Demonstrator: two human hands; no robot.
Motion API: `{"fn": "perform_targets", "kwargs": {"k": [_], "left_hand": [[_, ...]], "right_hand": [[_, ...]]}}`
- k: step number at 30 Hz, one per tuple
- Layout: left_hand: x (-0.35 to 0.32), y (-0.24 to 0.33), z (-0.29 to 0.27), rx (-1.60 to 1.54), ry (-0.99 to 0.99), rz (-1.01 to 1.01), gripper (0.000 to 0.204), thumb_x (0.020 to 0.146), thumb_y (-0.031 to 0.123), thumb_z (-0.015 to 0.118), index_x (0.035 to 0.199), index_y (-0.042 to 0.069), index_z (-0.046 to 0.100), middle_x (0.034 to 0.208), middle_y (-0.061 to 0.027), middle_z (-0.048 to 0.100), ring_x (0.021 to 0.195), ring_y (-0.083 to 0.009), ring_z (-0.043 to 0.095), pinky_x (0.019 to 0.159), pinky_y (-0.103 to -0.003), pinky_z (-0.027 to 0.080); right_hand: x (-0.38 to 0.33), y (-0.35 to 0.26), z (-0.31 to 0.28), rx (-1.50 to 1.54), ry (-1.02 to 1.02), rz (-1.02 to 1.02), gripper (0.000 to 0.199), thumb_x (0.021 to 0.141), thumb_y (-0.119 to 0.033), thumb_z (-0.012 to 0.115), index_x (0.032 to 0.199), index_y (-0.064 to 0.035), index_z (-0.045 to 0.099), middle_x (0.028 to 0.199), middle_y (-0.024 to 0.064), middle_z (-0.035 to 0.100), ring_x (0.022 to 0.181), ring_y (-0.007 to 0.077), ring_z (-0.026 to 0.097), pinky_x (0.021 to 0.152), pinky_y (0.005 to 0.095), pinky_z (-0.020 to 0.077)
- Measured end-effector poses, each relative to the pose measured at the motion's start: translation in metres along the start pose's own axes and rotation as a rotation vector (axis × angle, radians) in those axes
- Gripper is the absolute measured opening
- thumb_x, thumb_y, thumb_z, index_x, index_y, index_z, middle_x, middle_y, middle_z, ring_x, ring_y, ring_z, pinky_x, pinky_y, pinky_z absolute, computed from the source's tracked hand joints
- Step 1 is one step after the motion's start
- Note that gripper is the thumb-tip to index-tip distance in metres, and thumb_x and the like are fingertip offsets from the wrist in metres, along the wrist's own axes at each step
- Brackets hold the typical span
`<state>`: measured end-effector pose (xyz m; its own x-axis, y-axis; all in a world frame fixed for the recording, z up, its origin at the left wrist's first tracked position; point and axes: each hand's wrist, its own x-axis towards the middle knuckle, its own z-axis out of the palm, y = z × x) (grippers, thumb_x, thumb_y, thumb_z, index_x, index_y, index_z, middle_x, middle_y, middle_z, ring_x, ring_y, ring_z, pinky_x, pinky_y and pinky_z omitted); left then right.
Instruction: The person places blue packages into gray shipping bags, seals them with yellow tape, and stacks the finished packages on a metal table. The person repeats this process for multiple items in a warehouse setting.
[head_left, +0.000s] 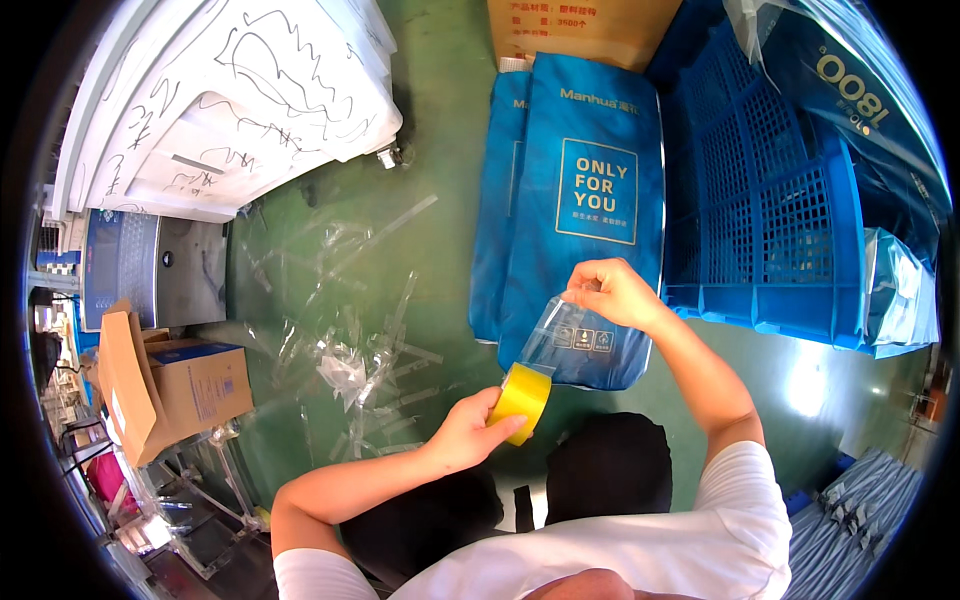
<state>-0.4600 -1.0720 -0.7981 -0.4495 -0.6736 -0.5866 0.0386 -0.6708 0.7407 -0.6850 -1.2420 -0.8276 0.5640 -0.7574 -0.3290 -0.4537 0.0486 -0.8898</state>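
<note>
My left hand [478,428] grips a roll of yellow packing tape [523,402] above the floor, just in front of my knees. From the roll a clear strip of tape [541,337] stretches up and to the right. Its free end is pinched between the fingertips of my right hand [612,292]. Both hands are over the near end of a large blue printed package [600,130] lying on the floor. A second blue package [492,215] lies partly under it on the left. Whether the tape strip touches the package, I cannot tell.
Blue plastic crates [760,215] with blue bags stand at the right. A cardboard box [585,28] sits beyond the packages. Scraps of clear tape [345,370] litter the green floor at left, near a white cabinet [270,90] and an opened carton [195,385]. Grey bundles [868,510] lie at lower right.
</note>
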Motion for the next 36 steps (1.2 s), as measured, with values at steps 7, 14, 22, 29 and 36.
{"fn": "perform_targets", "kwargs": {"k": [7,14,22,29,36], "left_hand": [[-0.002,-0.018,0.004,-0.002,0.0,-0.028,0.024,0.088,0.012,0.055,0.106,-0.003,0.049,0.095,-0.0079,0.061,0.088,-0.0123,0.058,0.079,-0.027,0.046],[-0.001,-0.023,0.011,-0.017,-0.125,0.034,0.028,0.088,0.011,0.054,0.111,-0.002,0.045,0.101,-0.0064,0.056,0.094,-0.0106,0.054,0.083,-0.026,0.043],[-0.006,-0.019,0.01,0.293,-0.243,0.05,0.027,0.086,0.016,0.056,0.107,0.001,0.045,0.093,-0.0106,0.058,0.085,-0.0186,0.058,0.075,-0.03,0.045],[-0.004,-0.006,0.008,0.352,-0.228,0.135,0.026,0.085,0.019,0.058,0.099,0.001,0.046,0.082,-0.013,0.055,0.073,-0.0231,0.054,0.069,-0.031,0.043],[0.076,0.085,-0.023,0.108,0.236,0.402,0.018,0.089,0.014,0.05,0.101,0.001,0.05,0.087,-0.0063,0.059,0.079,-0.013,0.056,0.071,-0.026,0.046]], "right_hand": [[-0.007,0.016,0.004,0.123,-0.12,0.008,0.012,0.076,-0.012,0.066,0.077,-0.0006,0.061,0.066,0.0053,0.06,0.062,0.0096,0.055,0.059,0.0253,0.0441],[-0.006,0.006,0.003,0.033,-0.095,0.011,0.008,0.076,-0.005,0.067,0.076,-0.0004,0.06,0.066,0.0019,0.058,0.062,0.0058,0.053,0.057,0.0214,0.0427],[-0.022,0.007,0.009,-0.057,-0.119,-0.004,0.012,0.073,-0.009,0.069,0.075,-0.0021,0.059,0.062,0.0033,0.056,0.059,0.0103,0.053,0.056,0.0248,0.0423],[-0.028,0.007,0.001,-0.069,0.061,-0.115,0.012,0.072,-0.01,0.07,0.074,-0.0028,0.06,0.064,0.0034,0.057,0.06,0.0109,0.053,0.057,0.0251,0.0429],[0.085,-0.016,-0.075,-0.251,0.371,-0.313,0.017,0.074,-0.013,0.069,0.07,-0.0041,0.055,0.063,0.0031,0.055,0.058,0.0101,0.05,0.054,0.0248,0.0409]]}}
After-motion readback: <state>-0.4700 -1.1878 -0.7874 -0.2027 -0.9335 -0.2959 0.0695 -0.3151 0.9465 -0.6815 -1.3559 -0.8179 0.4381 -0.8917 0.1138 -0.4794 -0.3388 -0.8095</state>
